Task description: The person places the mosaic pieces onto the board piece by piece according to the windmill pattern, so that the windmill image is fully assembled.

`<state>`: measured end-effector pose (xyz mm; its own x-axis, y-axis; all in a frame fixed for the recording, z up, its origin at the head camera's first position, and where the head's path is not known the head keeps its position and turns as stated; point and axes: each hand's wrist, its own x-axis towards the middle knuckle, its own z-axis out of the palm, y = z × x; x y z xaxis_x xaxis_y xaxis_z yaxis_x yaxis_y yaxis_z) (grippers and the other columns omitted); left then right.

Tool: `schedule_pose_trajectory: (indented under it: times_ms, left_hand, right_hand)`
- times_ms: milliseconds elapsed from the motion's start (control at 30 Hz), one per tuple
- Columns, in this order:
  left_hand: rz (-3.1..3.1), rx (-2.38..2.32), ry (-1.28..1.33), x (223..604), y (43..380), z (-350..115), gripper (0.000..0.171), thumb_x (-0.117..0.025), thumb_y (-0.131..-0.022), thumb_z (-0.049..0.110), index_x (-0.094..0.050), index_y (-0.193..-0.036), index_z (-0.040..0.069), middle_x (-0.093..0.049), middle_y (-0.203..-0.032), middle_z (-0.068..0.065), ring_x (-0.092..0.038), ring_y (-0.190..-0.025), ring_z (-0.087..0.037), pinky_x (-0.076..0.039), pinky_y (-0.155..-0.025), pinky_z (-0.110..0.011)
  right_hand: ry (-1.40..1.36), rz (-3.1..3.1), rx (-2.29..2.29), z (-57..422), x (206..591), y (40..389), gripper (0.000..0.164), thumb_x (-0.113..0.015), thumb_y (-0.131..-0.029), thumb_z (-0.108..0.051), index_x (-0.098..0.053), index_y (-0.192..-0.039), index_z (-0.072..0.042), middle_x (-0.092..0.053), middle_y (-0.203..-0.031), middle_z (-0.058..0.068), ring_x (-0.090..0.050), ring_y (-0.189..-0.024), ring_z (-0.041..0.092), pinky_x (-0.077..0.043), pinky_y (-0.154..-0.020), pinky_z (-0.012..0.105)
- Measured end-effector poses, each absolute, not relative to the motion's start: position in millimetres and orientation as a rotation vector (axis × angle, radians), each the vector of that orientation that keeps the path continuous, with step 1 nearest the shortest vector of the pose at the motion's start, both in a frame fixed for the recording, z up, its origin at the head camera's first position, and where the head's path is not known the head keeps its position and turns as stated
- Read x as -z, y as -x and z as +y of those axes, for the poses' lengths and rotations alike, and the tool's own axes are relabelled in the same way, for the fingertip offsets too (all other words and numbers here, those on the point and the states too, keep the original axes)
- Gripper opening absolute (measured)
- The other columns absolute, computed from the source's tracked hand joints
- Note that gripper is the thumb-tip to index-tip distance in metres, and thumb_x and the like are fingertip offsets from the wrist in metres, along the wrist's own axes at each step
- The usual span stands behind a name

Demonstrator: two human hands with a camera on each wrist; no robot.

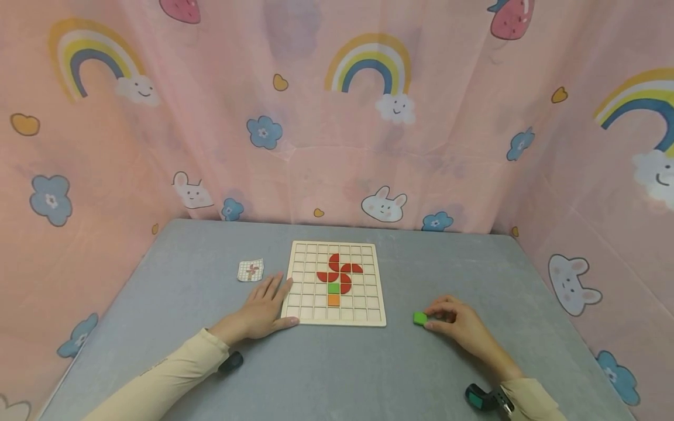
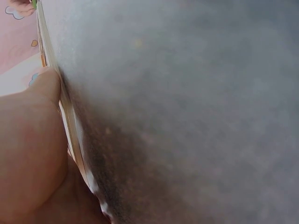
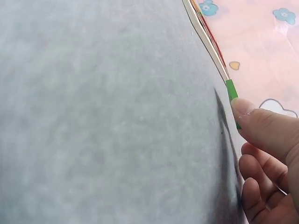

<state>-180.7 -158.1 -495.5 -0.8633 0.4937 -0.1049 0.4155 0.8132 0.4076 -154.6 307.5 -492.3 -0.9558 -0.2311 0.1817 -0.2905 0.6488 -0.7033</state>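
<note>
A pale wooden grid board (image 1: 310,313) lies on the table, bearing several red curved pieces (image 1: 344,285) arranged like a pinwheel. Below them a green square tile (image 1: 333,288) sits above an orange square tile (image 1: 333,300). My left hand (image 1: 260,313) rests with its fingers spread at the board's left edge, thumb on the lower left corner. To the right of the board, my right hand (image 1: 458,321) pinches a green square tile (image 1: 419,318) between thumb and fingers; the right wrist view also shows this green tile (image 3: 232,89) under the thumb.
A small card (image 1: 250,270) printed with a grid and a pinwheel pattern lies left of the board. The grey tabletop (image 1: 326,374) is bordered by a pink patterned curtain (image 1: 337,169) at the back and sides. Dark wrist devices (image 1: 487,399) show at both sleeves.
</note>
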Motion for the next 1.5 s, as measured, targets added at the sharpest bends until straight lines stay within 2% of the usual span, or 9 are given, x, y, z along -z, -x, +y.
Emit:
schedule_pose_trajectory:
  times_ms: [200,433,600,733,1000,1267,1500]
  left_hand:
    - [2.781,-0.564,-0.707,495.2,181.9,-159.4,0.098,-0.058,-0.105,0.058,-0.016,-0.168,-0.004,-0.004,-0.172,-0.035,-0.001,-0.16,-0.054,-0.009,-0.126,-0.069]
    - [2.795,-0.535,-0.707,500.0,183.7,-159.6,0.095,-0.062,-0.105,0.05,-0.017,-0.167,-0.005,-0.005,-0.172,-0.035,-0.002,-0.16,-0.054,-0.011,-0.125,-0.069]
    - [2.772,-0.548,-0.692,493.6,180.8,-158.3,0.095,-0.06,-0.106,0.052,-0.016,-0.167,-0.005,-0.005,-0.172,-0.035,0.0,-0.16,-0.054,-0.008,-0.126,-0.069]
    - [2.755,-0.557,-0.69,489.7,179.3,-158.2,0.096,-0.058,-0.106,0.056,-0.016,-0.167,-0.005,-0.004,-0.172,-0.036,0.0,-0.16,-0.055,-0.007,-0.126,-0.069]
    - [2.783,-0.559,-0.7,496.2,181.9,-159.5,0.093,-0.063,-0.106,0.047,-0.016,-0.167,-0.005,-0.005,-0.172,-0.035,0.0,-0.16,-0.054,-0.009,-0.126,-0.069]
    - [2.783,-0.562,-0.7,498.6,183.0,-159.4,0.093,-0.064,-0.105,0.047,-0.017,-0.167,-0.005,-0.005,-0.173,-0.034,-0.001,-0.16,-0.054,-0.01,-0.126,-0.069]
    - [2.783,-0.556,-0.697,497.1,182.4,-158.9,0.093,-0.063,-0.106,0.047,-0.017,-0.167,-0.005,-0.005,-0.173,-0.034,-0.001,-0.16,-0.054,-0.011,-0.125,-0.07]
  right_hand:
    - [-0.431,-2.818,-1.187,301.3,485.4,157.6,0.016,-0.089,-0.086,-0.011,-0.082,-0.101,-0.011,-0.069,-0.108,0.003,-0.056,-0.087,0.006,-0.047,-0.071,0.024]
    - [-0.455,-2.838,-1.153,289.2,481.4,161.8,0.017,-0.089,-0.087,-0.016,-0.083,-0.103,-0.013,-0.069,-0.111,0.002,-0.058,-0.092,0.011,-0.049,-0.075,0.025]
    - [-0.484,-2.83,-1.144,279.4,482.9,166.0,0.018,-0.09,-0.086,-0.016,-0.084,-0.103,-0.014,-0.068,-0.112,0.002,-0.059,-0.097,0.014,-0.05,-0.078,0.026]
    - [-0.514,-2.824,-1.162,270.4,483.6,168.9,0.018,-0.09,-0.086,-0.015,-0.084,-0.102,-0.012,-0.068,-0.109,0.002,-0.057,-0.093,0.014,-0.049,-0.076,0.026]
    - [-0.557,-2.834,-1.185,251.3,485.5,175.2,0.017,-0.09,-0.086,-0.015,-0.084,-0.103,-0.014,-0.067,-0.107,0.001,-0.055,-0.089,0.014,-0.047,-0.074,0.025]
    - [-0.69,-2.779,-1.232,231.5,487.7,180.8,0.018,-0.091,-0.085,-0.016,-0.084,-0.102,-0.014,-0.067,-0.106,-0.001,-0.055,-0.085,0.011,-0.047,-0.072,0.025]
    - [-0.747,-2.754,-1.299,215.0,488.1,182.6,0.019,-0.09,-0.085,-0.012,-0.083,-0.103,-0.01,-0.067,-0.106,0.001,-0.054,-0.081,0.01,-0.047,-0.069,0.024]
